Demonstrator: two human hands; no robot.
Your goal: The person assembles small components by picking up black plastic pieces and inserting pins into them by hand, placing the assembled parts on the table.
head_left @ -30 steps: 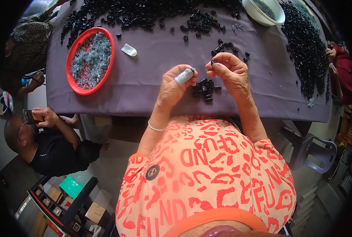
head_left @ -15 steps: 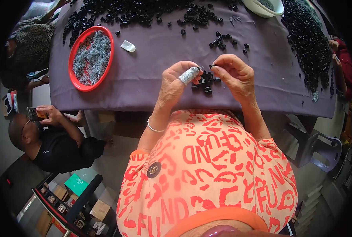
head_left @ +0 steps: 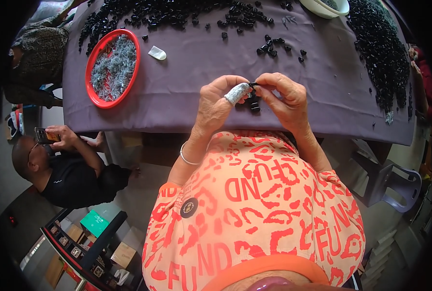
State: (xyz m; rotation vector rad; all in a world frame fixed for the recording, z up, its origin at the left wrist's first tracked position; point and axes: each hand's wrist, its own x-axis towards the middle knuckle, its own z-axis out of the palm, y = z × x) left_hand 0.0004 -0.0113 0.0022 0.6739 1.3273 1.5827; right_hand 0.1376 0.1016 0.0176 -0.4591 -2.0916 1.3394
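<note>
My left hand (head_left: 217, 99), its thumb wrapped in a grey-white finger cover (head_left: 237, 93), pinches a small metal pin that is now hardly visible. Fingertip to fingertip with it, my right hand (head_left: 286, 99) grips a small black plastic part (head_left: 253, 85). Pin and part meet between the two hands, but the fingers hide how far one sits in the other. Just below lie a few loose black parts (head_left: 255, 106) on the purple-grey tablecloth (head_left: 177, 104), partly covered by my fingers.
To the left stands a red round tray (head_left: 137, 65) of grey metal pins (head_left: 112, 72), beside a white finger cover (head_left: 157, 53). Black parts (head_left: 167, 17) heap along the far side, with another heap (head_left: 378, 53) at right. A pale bowl (head_left: 325, 10) sits far right. A person (head_left: 75, 165) holds a phone at left.
My hands have come together; the right moved slightly left, bringing the black part against the pin in my left. The gap between them has closed.
</note>
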